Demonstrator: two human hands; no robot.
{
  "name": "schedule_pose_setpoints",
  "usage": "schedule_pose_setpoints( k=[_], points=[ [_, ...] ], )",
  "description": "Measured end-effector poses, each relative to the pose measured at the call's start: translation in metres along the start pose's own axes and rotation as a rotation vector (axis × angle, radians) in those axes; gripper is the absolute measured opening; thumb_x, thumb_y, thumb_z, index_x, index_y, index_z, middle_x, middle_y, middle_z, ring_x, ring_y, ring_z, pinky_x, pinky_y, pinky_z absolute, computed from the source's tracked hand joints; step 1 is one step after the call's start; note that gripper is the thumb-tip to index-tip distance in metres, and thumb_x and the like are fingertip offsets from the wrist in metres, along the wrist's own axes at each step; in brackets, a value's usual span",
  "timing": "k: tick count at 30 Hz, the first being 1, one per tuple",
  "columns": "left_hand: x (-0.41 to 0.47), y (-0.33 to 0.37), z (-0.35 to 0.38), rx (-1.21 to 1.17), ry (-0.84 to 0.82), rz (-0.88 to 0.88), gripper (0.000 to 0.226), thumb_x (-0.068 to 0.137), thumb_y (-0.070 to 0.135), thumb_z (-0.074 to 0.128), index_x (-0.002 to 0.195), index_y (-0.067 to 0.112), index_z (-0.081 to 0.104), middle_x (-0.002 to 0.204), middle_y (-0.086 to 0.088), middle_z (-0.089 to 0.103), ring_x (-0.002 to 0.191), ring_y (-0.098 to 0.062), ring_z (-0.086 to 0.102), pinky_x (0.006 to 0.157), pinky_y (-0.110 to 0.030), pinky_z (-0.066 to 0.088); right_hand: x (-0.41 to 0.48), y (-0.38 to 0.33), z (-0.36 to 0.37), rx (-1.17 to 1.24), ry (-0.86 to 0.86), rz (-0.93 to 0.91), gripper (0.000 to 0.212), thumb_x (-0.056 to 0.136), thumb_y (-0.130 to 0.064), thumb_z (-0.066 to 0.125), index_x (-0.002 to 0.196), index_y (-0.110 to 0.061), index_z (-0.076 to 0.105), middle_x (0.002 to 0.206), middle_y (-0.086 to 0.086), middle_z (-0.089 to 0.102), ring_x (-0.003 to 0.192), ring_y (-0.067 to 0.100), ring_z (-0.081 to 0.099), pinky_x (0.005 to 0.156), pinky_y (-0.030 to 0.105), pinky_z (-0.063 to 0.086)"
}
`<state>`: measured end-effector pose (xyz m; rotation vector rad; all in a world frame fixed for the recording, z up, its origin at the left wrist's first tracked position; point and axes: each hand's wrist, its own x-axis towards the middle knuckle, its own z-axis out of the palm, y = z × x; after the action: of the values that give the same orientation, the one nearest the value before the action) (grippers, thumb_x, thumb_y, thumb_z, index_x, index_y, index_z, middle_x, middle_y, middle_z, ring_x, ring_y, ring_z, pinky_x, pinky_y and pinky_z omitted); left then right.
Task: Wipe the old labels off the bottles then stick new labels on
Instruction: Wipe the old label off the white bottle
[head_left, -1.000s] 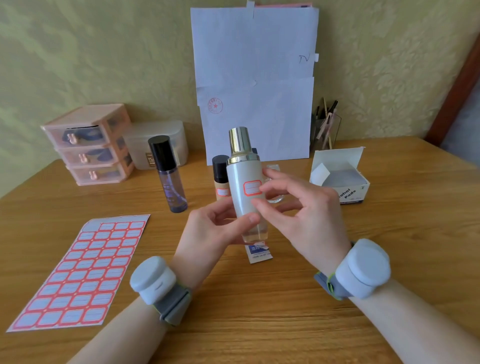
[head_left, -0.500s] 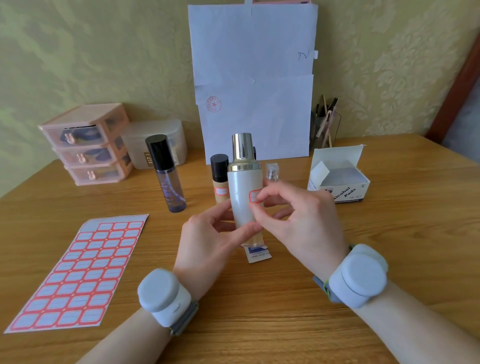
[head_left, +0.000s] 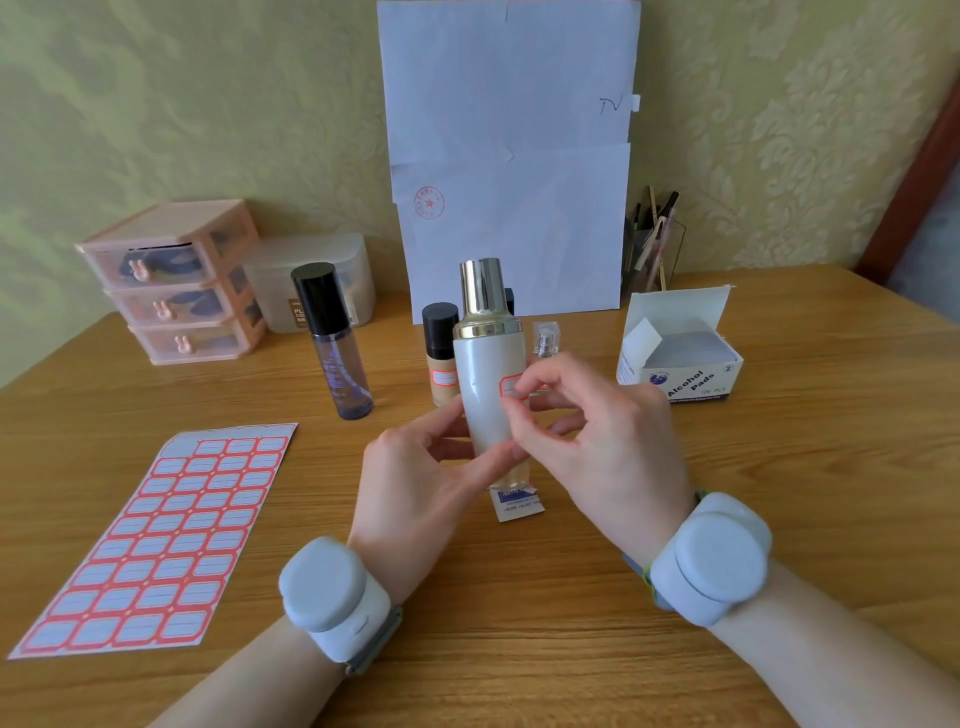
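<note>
While the left hand (head_left: 415, 486) grips the white bottle (head_left: 488, 395) upright w/ curled fingers above the table (head_left: 779, 467), right hand (head_left: 597, 441) thumb & forefinger pinch its red-edged label (head_left: 508, 385).

I see open desk (head_left: 831, 493) along the right edge. The label sheet (head_left: 156, 540) fills the near-left corner. The white bottle (head_left: 485, 395) is upright mid-desk, and the purple bottle (head_left: 337, 358), beige bottle (head_left: 441, 369) and alcohol pads box (head_left: 680, 358) line up behind it.
</note>
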<state>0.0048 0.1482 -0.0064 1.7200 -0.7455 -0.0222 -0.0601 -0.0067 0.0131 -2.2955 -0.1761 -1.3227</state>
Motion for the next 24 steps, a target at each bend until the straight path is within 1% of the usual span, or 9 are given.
schedule_pose_setpoints(
  k=[3, 6, 9, 12, 15, 17, 20, 22, 24],
  points=[
    [-0.0009, 0.0008, 0.0001, 0.016, 0.007, 0.004, 0.050, 0.076, 0.052, 0.077, 0.122, 0.032, 0.071, 0.096, 0.013, 0.078, 0.086, -0.007, 0.075, 0.075, -0.038, 0.063, -0.0001, -0.0008, 0.0007, -0.008, 0.003, -0.004, 0.022, 0.089, -0.032, 0.066, 0.093, -0.011, 0.070, 0.082, 0.002, 0.076, 0.069, 0.015, 0.074, 0.050, 0.033, 0.059],
    [-0.0020, 0.0021, 0.0007, 0.039, 0.011, 0.012, 0.052, 0.076, 0.054, 0.076, 0.123, 0.033, 0.070, 0.096, 0.015, 0.078, 0.087, -0.005, 0.075, 0.076, -0.038, 0.063, -0.0006, -0.0021, 0.0005, -0.018, 0.003, 0.000, 0.020, 0.088, -0.030, 0.069, 0.093, -0.010, 0.069, 0.082, 0.003, 0.076, 0.069, 0.016, 0.074, 0.051, 0.033, 0.059],
    [-0.0020, 0.0029, 0.0007, 0.069, 0.029, 0.025, 0.051, 0.076, 0.053, 0.075, 0.122, 0.033, 0.071, 0.094, 0.016, 0.078, 0.086, -0.003, 0.074, 0.076, -0.035, 0.063, -0.0006, -0.0039, 0.0007, -0.032, 0.014, -0.010, 0.017, 0.089, -0.026, 0.071, 0.093, -0.009, 0.068, 0.079, 0.003, 0.075, 0.068, 0.017, 0.073, 0.050, 0.033, 0.058],
    [-0.0021, 0.0042, 0.0017, 0.083, 0.040, 0.030, 0.046, 0.078, 0.053, 0.074, 0.119, 0.033, 0.072, 0.092, 0.017, 0.078, 0.085, 0.000, 0.074, 0.075, -0.030, 0.062, -0.0011, -0.0052, 0.0008, -0.054, 0.032, -0.031, 0.014, 0.088, -0.022, 0.073, 0.093, -0.009, 0.069, 0.076, 0.002, 0.074, 0.062, 0.016, 0.071, 0.048, 0.032, 0.057],
    [-0.0015, 0.0054, 0.0018, 0.088, 0.040, 0.025, 0.042, 0.078, 0.050, 0.075, 0.117, 0.033, 0.073, 0.090, 0.017, 0.077, 0.085, 0.000, 0.074, 0.075, -0.029, 0.062, -0.0013, -0.0064, 0.0012, -0.095, 0.036, -0.055, 0.012, 0.087, -0.018, 0.075, 0.093, -0.009, 0.070, 0.073, 0.002, 0.073, 0.059, 0.016, 0.070, 0.047, 0.032, 0.057],
    [-0.0020, 0.0051, 0.0014, 0.084, 0.036, 0.021, 0.044, 0.077, 0.050, 0.076, 0.117, 0.033, 0.073, 0.092, 0.017, 0.078, 0.084, 0.000, 0.074, 0.075, -0.031, 0.063, -0.0011, -0.0056, 0.0010, -0.106, 0.036, -0.056, 0.010, 0.088, -0.016, 0.074, 0.093, -0.008, 0.070, 0.073, 0.001, 0.074, 0.058, 0.016, 0.070, 0.047, 0.033, 0.056],
    [-0.0013, 0.0044, 0.0012, 0.059, 0.029, -0.008, 0.048, 0.073, 0.053, 0.078, 0.117, 0.035, 0.072, 0.093, 0.014, 0.078, 0.084, -0.004, 0.075, 0.075, -0.038, 0.063, 0.0007, -0.0024, -0.0011, -0.071, 0.064, -0.037, 0.009, 0.093, -0.014, 0.065, 0.094, -0.006, 0.068, 0.077, 0.000, 0.075, 0.064, 0.015, 0.072, 0.050, 0.033, 0.057],
    [-0.0001, 0.0036, 0.0009, 0.017, 0.017, -0.030, 0.045, 0.073, 0.054, 0.079, 0.114, 0.036, 0.074, 0.092, 0.010, 0.079, 0.083, -0.011, 0.076, 0.075, -0.045, 0.063, 0.0010, -0.0023, -0.0008, -0.038, 0.045, -0.019, 0.014, 0.093, -0.020, 0.063, 0.097, -0.007, 0.066, 0.083, 0.000, 0.076, 0.069, 0.013, 0.073, 0.051, 0.033, 0.058],
    [0.0013, 0.0038, 0.0000, -0.016, 0.018, -0.045, 0.040, 0.074, 0.056, 0.076, 0.109, 0.038, 0.075, 0.091, 0.008, 0.079, 0.081, -0.014, 0.077, 0.074, -0.048, 0.063, -0.0004, -0.0038, 0.0013, -0.014, 0.005, 0.015, 0.021, 0.092, -0.029, 0.064, 0.100, -0.009, 0.065, 0.086, 0.001, 0.076, 0.072, 0.016, 0.074, 0.054, 0.034, 0.059]
  ],
)
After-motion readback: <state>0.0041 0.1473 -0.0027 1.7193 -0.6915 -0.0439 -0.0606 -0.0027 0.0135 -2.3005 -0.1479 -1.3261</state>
